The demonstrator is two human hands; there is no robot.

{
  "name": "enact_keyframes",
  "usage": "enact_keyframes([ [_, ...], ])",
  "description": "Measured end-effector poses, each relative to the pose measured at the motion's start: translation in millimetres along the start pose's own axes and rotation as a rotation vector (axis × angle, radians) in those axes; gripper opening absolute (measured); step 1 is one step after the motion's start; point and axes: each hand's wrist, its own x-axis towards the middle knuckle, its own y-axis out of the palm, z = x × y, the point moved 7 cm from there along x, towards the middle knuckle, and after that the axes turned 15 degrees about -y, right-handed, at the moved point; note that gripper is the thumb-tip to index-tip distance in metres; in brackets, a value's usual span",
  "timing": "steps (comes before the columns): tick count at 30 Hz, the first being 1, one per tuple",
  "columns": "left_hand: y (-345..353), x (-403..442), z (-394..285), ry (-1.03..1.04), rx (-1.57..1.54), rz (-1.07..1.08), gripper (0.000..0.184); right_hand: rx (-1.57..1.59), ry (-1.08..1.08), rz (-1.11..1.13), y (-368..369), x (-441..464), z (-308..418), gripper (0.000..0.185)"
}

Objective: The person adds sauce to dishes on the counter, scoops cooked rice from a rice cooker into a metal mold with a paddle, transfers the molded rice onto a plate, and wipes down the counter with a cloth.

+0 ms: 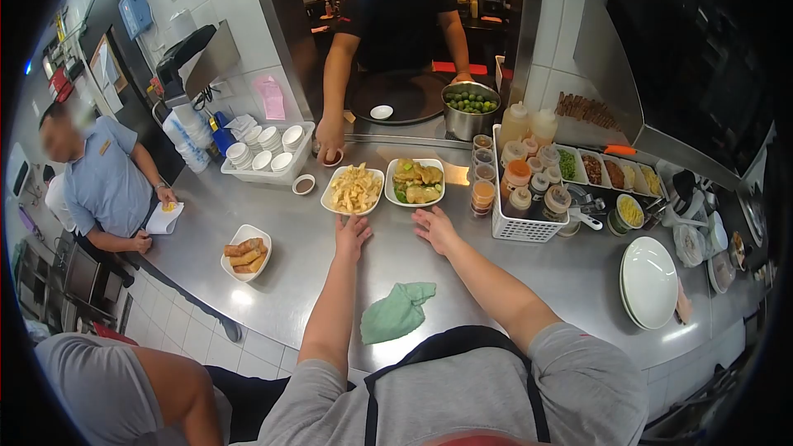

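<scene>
Counter [289, 306]: shiny steel, bearing a white bowl of pale fried pieces [327, 201] and, just right of it, a bowl of glazed pieces with greens [390, 188]
Left hand [353, 232]: fingers loosely spread at the near rim of the pale one; whether they touch, cannot tell
Right hand [435, 230]: fingers parted and extended, just short of the glazed one, contact also unclear
Cloth [398, 312]: green, crumpled between the forearms
Rolls [246, 256]: golden, in a white dish [245, 277] at left
Across: co-worker's hand [331, 139], fingers down at a sauce cup [333, 158]; metal pot [469, 124] of green fruit farther right
Right side: white basket [529, 230] of bottles, then stacked plates [648, 283]
</scene>
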Motion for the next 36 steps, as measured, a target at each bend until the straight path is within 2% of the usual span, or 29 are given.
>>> enact_keyframes([
  [1, 1.3, -2.3, -1.0, 0.012, -0.006, 0.001, 0.058, -0.003, 0.001, 0.0, 3.1, -4.2, 3.1, 0.053],
  [3, -5.4, -10.1, 3.3, 0.008, -0.088, -0.017, 0.058, -0.451, -0.032, 0.342, 21.3, -20.1, 5.6, 0.062],
  [4, -12.9, -13.4, 9.2, 0.007, -0.17, -0.033, 0.058, -0.564, -0.308, 0.631, 38.7, -26.8, -8.8, 0.056],
  [6, -34.6, -24.9, 20.0, -0.016, -0.232, -0.029, 0.057, -0.946, -0.472, 1.187, 46.3, -90.3, -32.8, 0.051],
  [8, -67.1, -36.7, 33.8, -0.047, -0.312, -0.041, 0.055, -1.371, -0.627, 1.292, 44.5, -170.9, -31.8, 0.051],
  [9, -85.9, -40.8, 34.8, -0.022, -0.364, -0.034, 0.053, -1.343, -0.737, 1.235, 38.8, -196.4, -29.6, 0.049],
  [10, -104.3, -46.7, 34.6, 0.01, -0.42, -0.033, 0.051, -1.33, -0.731, 1.19, 30.0, -208.4, -32.9, 0.048],
  [11, -123.6, -57.2, 29.6, 0.068, -0.445, -0.093, 0.053, -1.32, -0.729, 1.154, 22.1, -216.6, -33.8, 0.048],
  [12, -136.8, -71.2, 21.5, 0.13, -0.474, -0.156, 0.056, -1.316, -0.707, 1.22, 15.1, -223.6, -34.6, 0.048],
  [14, -152.3, -112.0, -2.4, 0.245, -0.503, -0.378, 0.06, -1.37, -0.637, 1.103, -2.4, -218.4, -23.8, 0.047],
  [15, -162.5, -122.1, -10.1, 0.267, -0.524, -0.432, 0.061, -1.361, -0.621, 1.144, -10.4, -222.6, -22.4, 0.047],
  [17, -181.9, -131.0, -26.1, 0.299, -0.546, -0.496, 0.061, -1.413, -0.673, 0.967, -25.4, -214.7, -6.6, 0.044],
  [19, -199.7, -134.7, -33.6, 0.304, -0.584, -0.579, 0.058, -1.374, -0.676, 0.949, -27.2, -214.2, -1.8, 0.043],
  [23, -232.8, -118.9, -52.6, 0.294, -0.532, -0.594, 0.056, -1.332, -0.698, 0.877, -26.4, -213.3, 1.5, 0.04],
  [25, -239.0, -112.0, -62.7, 0.269, -0.434, -0.528, 0.051, -1.325, -0.696, 0.875, -27.4, -212.9, 1.4, 0.04],
  [26, -244.8, -110.2, -65.0, 0.262, -0.423, -0.58, 0.043, -1.316, -0.695, 0.877, -27.5, -212.4, 1.8, 0.04],
  [29, -261.5, -100.8, -69.6, 0.216, -0.322, -0.608, 0.038, -1.303, -0.693, 0.872, -27.6, -212.7, 2.8, 0.039],
  [34, -258.8, -111.4, -70.8, 0.186, -0.248, -0.607, 0.037, -1.296, -0.689, 0.866, -27.9, -213.3, 3.2, 0.039],
  [36, -252.5, -123.7, -63.4, 0.133, -0.209, -0.626, 0.031, -1.293, -0.69, 0.856, -26.7, -212.7, 4.9, 0.039],
])
